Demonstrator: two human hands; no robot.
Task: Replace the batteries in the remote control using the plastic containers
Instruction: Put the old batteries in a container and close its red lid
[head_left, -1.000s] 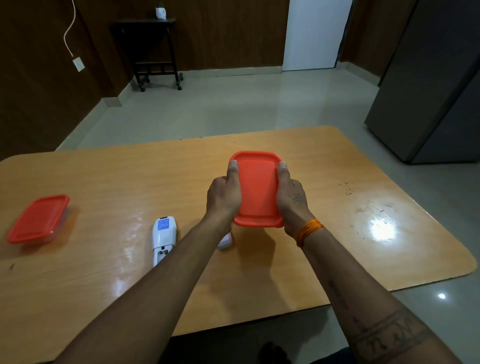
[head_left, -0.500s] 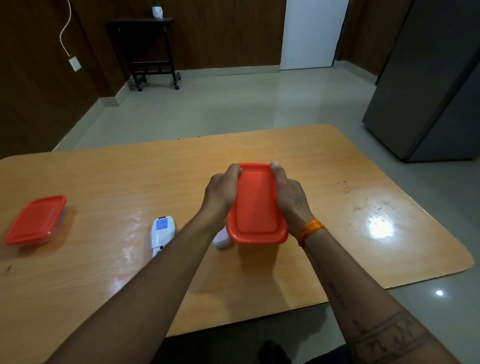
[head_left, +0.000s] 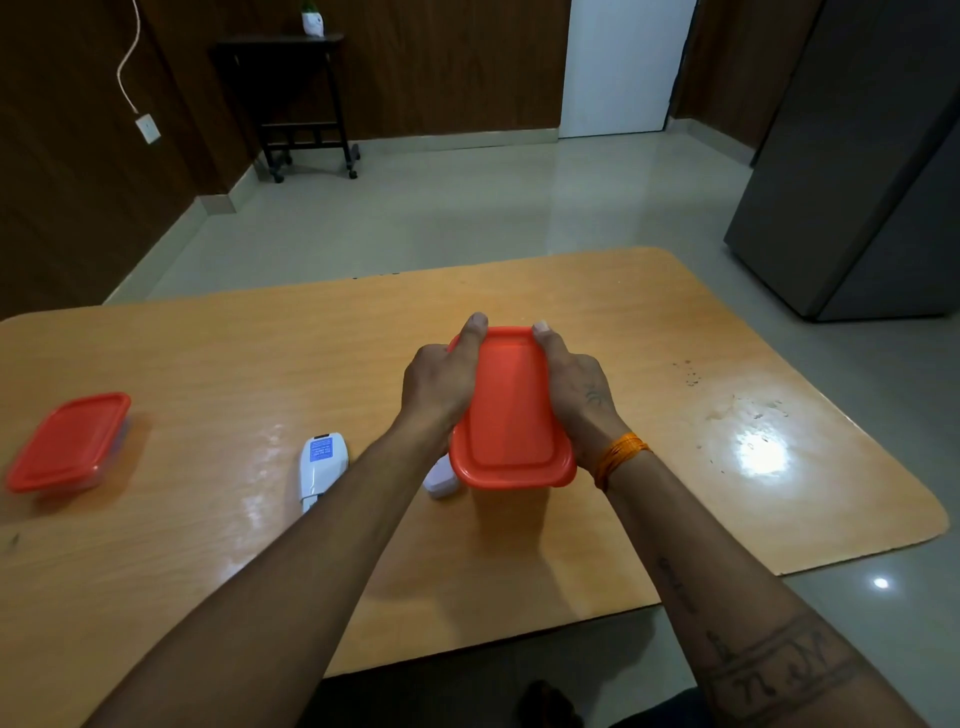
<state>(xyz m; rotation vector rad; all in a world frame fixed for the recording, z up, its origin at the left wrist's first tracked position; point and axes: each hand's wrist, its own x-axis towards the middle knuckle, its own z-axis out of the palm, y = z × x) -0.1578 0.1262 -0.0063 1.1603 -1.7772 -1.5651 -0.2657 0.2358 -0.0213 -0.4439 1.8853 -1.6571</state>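
Observation:
Both hands grip a plastic container with an orange lid (head_left: 511, 410) over the middle of the wooden table (head_left: 208, 364). My left hand (head_left: 441, 384) clasps its left side, my right hand (head_left: 576, 387) its right side, thumbs along the lid's far corners. The white remote control (head_left: 321, 467) lies back-side up to the left of my left forearm, its battery bay open at the near end. A small white piece, likely the battery cover (head_left: 440, 480), lies beside the container's near left corner, partly hidden. A second orange-lidded container (head_left: 70, 441) rests at the table's far left.
The table's near edge runs under my forearms, and its right end is rounded, with a bright light glare (head_left: 761, 452). Beyond the table is open floor, a dark side table (head_left: 291, 98) at the back wall and a grey cabinet (head_left: 857, 182) on the right.
The held container has come toward me and lower, and my thumbs have shifted from the lid's sides to its far corners. The remote and the left container have not moved.

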